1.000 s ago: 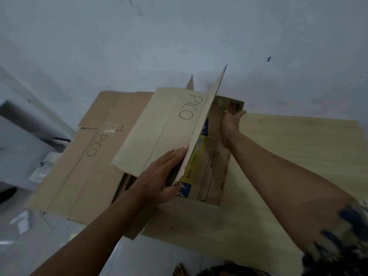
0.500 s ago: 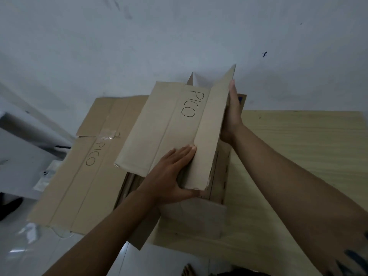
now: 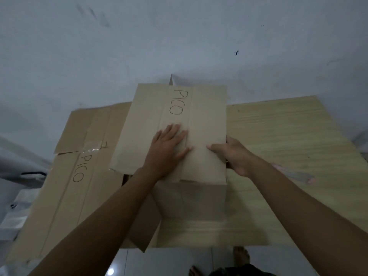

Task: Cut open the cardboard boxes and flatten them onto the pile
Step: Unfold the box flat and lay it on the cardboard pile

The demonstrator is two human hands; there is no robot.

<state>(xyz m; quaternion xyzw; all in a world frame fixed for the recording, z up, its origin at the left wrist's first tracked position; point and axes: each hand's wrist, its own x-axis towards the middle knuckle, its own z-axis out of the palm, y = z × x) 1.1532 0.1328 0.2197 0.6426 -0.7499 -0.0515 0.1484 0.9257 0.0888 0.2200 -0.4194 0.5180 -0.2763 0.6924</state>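
A brown cardboard box (image 3: 201,108) marked "PICO" stands on the wooden table, its top flaps folded down flat. My left hand (image 3: 169,148) presses flat on the top with spread fingers, near the middle seam. My right hand (image 3: 233,154) holds the box's right edge, thumb on top and fingers curled down the side. Left of the box lies a pile of flattened cardboard (image 3: 79,162), also marked "PICO", with clear tape across it.
The wooden table (image 3: 288,152) stretches to the right of the box, against a grey wall. The flattened pile overhangs the table's left side. White floor tiles and my bare feet (image 3: 241,255) show below the table's front edge.
The upright right flap has been folded down onto the box top. My left hand moved from the flap's edge to pressing on top; my right hand slid down to the right edge.
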